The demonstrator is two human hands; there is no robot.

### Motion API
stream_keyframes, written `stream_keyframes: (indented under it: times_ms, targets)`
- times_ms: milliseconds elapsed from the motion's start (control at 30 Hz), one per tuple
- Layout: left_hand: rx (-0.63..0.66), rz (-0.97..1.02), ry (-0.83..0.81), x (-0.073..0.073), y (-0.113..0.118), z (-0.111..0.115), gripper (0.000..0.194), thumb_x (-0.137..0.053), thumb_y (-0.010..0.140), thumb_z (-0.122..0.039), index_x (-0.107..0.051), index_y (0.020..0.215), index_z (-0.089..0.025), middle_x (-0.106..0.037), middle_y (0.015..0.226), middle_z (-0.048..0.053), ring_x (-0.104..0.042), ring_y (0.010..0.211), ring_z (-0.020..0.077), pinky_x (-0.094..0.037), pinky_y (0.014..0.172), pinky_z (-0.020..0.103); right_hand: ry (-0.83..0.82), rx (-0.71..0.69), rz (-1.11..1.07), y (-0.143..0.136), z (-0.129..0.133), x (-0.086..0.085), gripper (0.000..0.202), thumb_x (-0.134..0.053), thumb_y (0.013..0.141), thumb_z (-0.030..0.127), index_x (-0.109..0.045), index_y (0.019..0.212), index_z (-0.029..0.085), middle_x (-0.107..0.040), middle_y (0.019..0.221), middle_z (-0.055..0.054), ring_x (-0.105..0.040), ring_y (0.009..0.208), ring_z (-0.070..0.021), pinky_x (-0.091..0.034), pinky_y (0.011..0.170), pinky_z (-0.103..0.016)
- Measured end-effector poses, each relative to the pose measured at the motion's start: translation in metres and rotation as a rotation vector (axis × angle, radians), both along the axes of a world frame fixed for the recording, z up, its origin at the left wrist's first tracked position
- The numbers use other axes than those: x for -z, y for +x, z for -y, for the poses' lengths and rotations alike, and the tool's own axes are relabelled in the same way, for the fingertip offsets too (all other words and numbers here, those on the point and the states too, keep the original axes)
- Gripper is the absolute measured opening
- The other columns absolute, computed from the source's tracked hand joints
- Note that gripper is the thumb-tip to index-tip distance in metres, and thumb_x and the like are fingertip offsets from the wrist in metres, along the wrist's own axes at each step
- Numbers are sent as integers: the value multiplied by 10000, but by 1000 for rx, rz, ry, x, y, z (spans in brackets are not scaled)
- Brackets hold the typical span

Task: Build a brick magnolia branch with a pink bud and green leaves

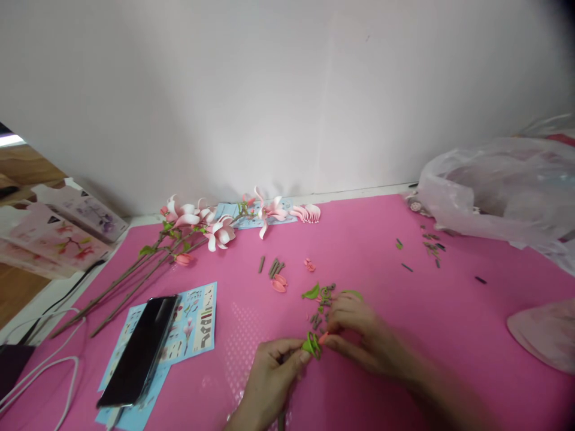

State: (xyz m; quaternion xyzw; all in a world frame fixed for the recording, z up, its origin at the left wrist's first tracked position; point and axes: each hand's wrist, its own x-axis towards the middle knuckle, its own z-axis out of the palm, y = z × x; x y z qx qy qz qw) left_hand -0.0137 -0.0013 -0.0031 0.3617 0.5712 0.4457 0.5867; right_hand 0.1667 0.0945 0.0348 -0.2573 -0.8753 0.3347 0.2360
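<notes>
My left hand [275,370] is closed around a toy flower stem, part of it showing brown below the hand. At its fingertips is the bright green leafy piece [311,345] on that stem. My right hand [359,335] pinches a small coral-pink piece [323,337] right beside the green one; whether the two are joined I cannot tell. Just beyond my fingers lie a green leaf [311,291] and several small brown and green parts [325,294]. Farther off are coral petals [279,284], brown stem pieces [275,267] and a coral round part [309,264].
Assembled magnolia branches [179,230] lie at the left back near pale pink petals [307,213]. A phone [141,350] rests on instruction sheets [197,323], with a white cable [67,383] alongside. Boxes [67,233] stand left. A plastic bag [498,185] and scattered parts [431,245] lie right.
</notes>
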Motion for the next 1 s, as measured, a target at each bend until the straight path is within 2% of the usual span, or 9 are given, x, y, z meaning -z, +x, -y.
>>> stream_keyframes:
  times_ms: [100, 267, 433, 633, 700, 833, 1000]
  targets:
    - [-5, 49, 32, -1, 0, 0, 233, -656, 766, -321, -764, 878, -148, -567, 605, -1, -511, 650, 152, -430, 682, 268, 27, -2, 5, 0, -2, 5, 283, -504, 912, 347, -564, 683, 191, -558, 656, 4, -490, 706, -163, -355, 784, -361]
    - [-17, 35, 20, -2, 0, -2, 237, -666, 755, -337, -768, 860, -152, -583, 599, 2, -508, 632, 145, -425, 657, 254, -34, -29, -69, 2, -2, 0, 164, -597, 851, 347, -588, 905, 193, -612, 819, -27, -528, 794, -183, -362, 797, -369]
    - [-11, 9, 19, -2, -1, -1, 310, -665, 734, -412, -770, 837, -139, -583, 549, 4, -501, 567, 149, -411, 567, 247, -32, -3, -72, 1, -1, -3, 145, -572, 879, 311, -616, 799, 197, -614, 760, -16, -539, 779, -177, -367, 784, -361]
    - [-9, 26, 6, -1, 0, -1, 302, -670, 732, -403, -768, 845, -140, -585, 542, 3, -502, 568, 147, -406, 562, 243, 15, 13, -53, -1, -2, 1, 228, -585, 871, 350, -594, 706, 193, -600, 676, 2, -524, 723, -160, -375, 761, -343]
    - [-9, 33, 6, 0, 0, -2, 290, -672, 732, -394, -769, 839, -143, -589, 563, 5, -504, 581, 147, -409, 576, 243, 12, 10, -59, 0, -2, 0, 216, -577, 873, 357, -598, 734, 193, -610, 699, -6, -527, 733, -164, -376, 767, -346]
    - [-21, 50, 3, 2, -1, -2, 264, -673, 740, -372, -769, 835, -145, -536, 531, -8, -492, 573, 139, -410, 594, 245, -24, -20, -98, 2, -1, -4, 154, -603, 850, 333, -611, 910, 191, -634, 808, -32, -547, 776, -176, -384, 792, -363]
    - [-13, 46, -17, 2, -1, -1, 316, -682, 721, -416, -769, 845, -139, -523, 508, -6, -487, 563, 146, -398, 556, 244, -24, -10, -126, 1, -1, -5, 145, -595, 865, 325, -642, 820, 195, -641, 756, -22, -560, 776, -175, -386, 789, -359]
